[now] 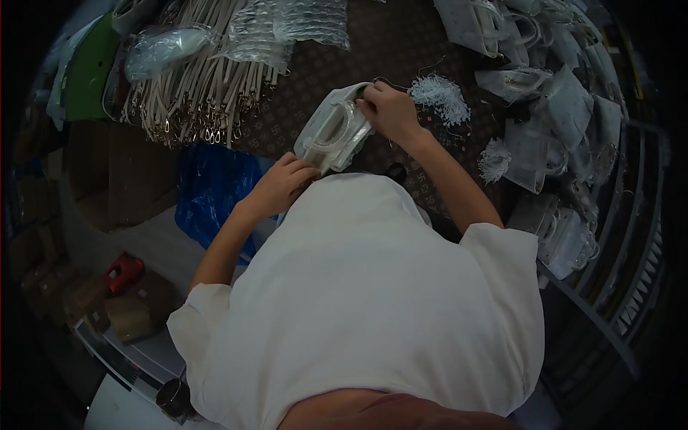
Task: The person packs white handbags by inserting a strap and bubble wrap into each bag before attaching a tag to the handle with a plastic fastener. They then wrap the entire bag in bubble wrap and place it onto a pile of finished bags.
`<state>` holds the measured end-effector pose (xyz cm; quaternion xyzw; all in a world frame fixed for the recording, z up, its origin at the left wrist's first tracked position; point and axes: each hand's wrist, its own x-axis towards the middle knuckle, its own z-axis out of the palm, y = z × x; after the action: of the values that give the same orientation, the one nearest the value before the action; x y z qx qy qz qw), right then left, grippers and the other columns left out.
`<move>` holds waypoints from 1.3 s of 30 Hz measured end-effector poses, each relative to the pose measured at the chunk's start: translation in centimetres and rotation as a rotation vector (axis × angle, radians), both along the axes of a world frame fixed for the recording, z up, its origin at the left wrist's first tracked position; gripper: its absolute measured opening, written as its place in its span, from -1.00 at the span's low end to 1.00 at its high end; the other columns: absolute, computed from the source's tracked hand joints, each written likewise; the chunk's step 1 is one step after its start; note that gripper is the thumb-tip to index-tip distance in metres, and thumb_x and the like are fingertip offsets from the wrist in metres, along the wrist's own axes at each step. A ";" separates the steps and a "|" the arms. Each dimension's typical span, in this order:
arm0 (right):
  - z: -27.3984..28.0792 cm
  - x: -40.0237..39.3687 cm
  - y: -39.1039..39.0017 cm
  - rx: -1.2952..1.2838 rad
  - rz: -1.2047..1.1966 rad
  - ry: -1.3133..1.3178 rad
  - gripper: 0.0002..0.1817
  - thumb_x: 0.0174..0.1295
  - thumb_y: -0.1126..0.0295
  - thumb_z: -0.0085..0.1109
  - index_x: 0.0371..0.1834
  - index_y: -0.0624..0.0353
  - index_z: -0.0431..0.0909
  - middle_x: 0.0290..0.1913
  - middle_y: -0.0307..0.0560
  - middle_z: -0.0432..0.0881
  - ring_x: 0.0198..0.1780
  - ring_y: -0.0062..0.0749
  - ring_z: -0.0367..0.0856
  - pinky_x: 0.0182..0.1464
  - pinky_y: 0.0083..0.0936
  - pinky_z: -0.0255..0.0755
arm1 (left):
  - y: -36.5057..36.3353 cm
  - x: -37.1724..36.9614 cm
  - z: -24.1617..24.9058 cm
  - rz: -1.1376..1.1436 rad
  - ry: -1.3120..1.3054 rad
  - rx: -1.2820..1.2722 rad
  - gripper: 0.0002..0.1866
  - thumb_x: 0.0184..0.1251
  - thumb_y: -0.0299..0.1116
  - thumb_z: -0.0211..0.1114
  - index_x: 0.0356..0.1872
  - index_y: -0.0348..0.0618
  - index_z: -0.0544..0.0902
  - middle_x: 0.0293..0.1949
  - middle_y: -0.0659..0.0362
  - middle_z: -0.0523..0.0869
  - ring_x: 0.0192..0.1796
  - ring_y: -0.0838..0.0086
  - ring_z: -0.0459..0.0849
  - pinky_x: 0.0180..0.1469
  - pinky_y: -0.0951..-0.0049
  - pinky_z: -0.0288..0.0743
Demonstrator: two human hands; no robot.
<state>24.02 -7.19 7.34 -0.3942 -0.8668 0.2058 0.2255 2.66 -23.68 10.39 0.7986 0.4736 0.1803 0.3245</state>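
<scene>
In the head view a small white handbag (331, 132) with a curved handle lies tilted at the table's near edge, in front of my body. My left hand (288, 183) is closed on its lower left corner. At the upper right corner my right hand (390, 111) pinches the bag's edge. A thin cord runs from near the right fingers towards a bundle of white strings (441, 99). Whether the right fingertips also hold that cord is hidden. Clear plastic seems to wrap part of the bag.
Many pale straps with metal clasps (208, 89) lie at the far left, with clear plastic packaging (287, 25) over them. Wrapped white bags (566, 107) are heaped along the right. A smaller string bundle (494, 159) lies near them. Blue plastic (215, 190) hangs left, beside a cardboard box (118, 172).
</scene>
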 end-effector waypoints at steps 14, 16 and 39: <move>-2.3 -2.0 -2.2 0.147 0.242 -0.463 -0.75 0.04 0.20 0.05 -0.36 0.09 0.62 -0.33 -0.08 0.60 -0.26 -0.12 0.53 -0.11 -0.33 0.27 | -0.1 0.2 -1.5 -0.008 0.031 0.087 -0.78 0.06 -0.53 0.20 -0.21 -0.27 0.56 -0.09 0.14 0.54 -0.11 0.26 0.41 -0.03 0.40 0.40; 0.2 -2.9 0.6 -0.031 0.442 -0.567 -0.74 0.06 0.17 0.02 -0.35 0.04 0.62 -0.33 -0.07 0.61 -0.25 -0.14 0.55 -0.10 -0.32 0.28 | 0.0 0.3 -1.5 -0.026 0.049 0.084 -0.77 0.06 -0.53 0.20 -0.20 -0.27 0.55 -0.08 0.14 0.53 -0.11 0.26 0.41 -0.03 0.40 0.39; -9.4 6.2 -5.3 -0.135 -0.401 -0.140 -0.80 0.04 0.33 0.24 -0.45 0.19 0.46 -0.40 -0.02 0.47 -0.35 -0.09 0.51 -0.32 -0.22 0.40 | 4.6 -0.2 -2.2 0.235 0.253 0.348 -0.69 -0.04 -0.63 0.17 -0.18 -0.28 0.49 -0.10 0.07 0.52 -0.04 0.13 0.41 0.00 0.28 0.37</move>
<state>30.23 -12.53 -2.08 -0.5862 -0.7688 0.1864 0.1746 2.50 -19.12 8.18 0.7983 0.5618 0.1943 0.0968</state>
